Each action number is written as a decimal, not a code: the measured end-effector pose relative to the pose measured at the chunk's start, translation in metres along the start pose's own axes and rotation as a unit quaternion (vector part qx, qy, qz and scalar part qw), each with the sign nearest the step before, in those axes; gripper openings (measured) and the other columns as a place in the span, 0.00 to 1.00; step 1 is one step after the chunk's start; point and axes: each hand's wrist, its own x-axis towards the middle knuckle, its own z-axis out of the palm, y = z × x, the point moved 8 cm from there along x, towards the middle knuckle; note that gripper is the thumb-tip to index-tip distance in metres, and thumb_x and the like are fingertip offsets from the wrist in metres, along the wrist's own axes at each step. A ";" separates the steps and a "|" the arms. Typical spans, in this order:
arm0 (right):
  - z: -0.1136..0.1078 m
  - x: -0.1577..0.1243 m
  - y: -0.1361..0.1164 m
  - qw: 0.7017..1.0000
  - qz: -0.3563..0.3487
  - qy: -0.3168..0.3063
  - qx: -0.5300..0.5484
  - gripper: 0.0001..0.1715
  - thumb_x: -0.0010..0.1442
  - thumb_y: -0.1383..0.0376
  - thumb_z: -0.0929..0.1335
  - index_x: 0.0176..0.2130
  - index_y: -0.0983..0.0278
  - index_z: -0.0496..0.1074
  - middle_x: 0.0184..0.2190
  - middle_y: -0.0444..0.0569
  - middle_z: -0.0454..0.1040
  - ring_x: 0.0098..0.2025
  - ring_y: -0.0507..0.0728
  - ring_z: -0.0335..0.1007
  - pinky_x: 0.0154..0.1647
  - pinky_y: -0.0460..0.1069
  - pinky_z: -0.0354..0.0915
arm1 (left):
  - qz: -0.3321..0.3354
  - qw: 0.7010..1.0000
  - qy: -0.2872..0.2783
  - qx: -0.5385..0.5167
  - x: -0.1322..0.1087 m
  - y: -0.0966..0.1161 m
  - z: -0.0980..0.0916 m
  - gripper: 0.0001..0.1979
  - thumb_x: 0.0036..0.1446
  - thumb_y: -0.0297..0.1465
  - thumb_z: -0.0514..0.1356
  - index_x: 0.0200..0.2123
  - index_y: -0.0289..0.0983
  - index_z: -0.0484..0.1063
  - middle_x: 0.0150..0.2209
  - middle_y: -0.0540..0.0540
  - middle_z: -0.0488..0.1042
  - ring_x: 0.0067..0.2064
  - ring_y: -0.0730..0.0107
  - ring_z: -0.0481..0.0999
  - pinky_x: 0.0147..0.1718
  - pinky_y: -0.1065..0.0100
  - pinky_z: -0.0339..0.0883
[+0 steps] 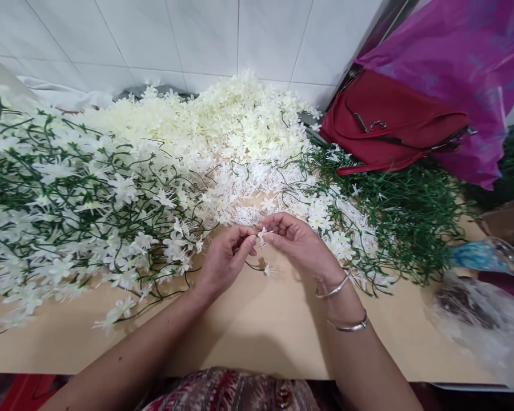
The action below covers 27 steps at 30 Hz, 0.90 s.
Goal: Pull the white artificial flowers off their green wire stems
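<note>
Over the middle of the table, my left hand (pixel 228 256) and my right hand (pixel 298 242) meet fingertip to fingertip. A small white artificial flower (pixel 262 236) is pinched between my right thumb and fingers. My left thumb and index finger are pressed together beside it; whatever lies between them is too small to make out. Just below hangs or lies a green stem with a white blossom (pixel 267 270). Beyond my fingertips are loose white stamen pieces (pixel 247 215) and a heap of cream-white petals (pixel 240 123).
White flowers on green stems (pixel 85 211) pile up at the left. Bare green stems (pixel 411 222) lie at the right, below a red handbag (pixel 398 120) and a purple plastic bag (pixel 458 63). A blue patterned cup (pixel 482 256) and a clear plastic bag (pixel 484 319) stand near the right edge.
</note>
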 end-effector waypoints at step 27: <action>0.004 0.000 0.008 0.998 0.015 0.018 -0.062 0.13 0.58 0.55 0.76 0.33 0.61 0.78 0.30 0.45 0.79 0.34 0.54 0.72 0.38 0.51 0.67 | 0.017 0.996 -0.002 0.084 0.000 0.008 -0.002 0.07 0.69 0.33 0.59 0.39 0.39 0.74 0.31 0.48 0.82 0.33 0.68 0.80 0.35 0.69 0.67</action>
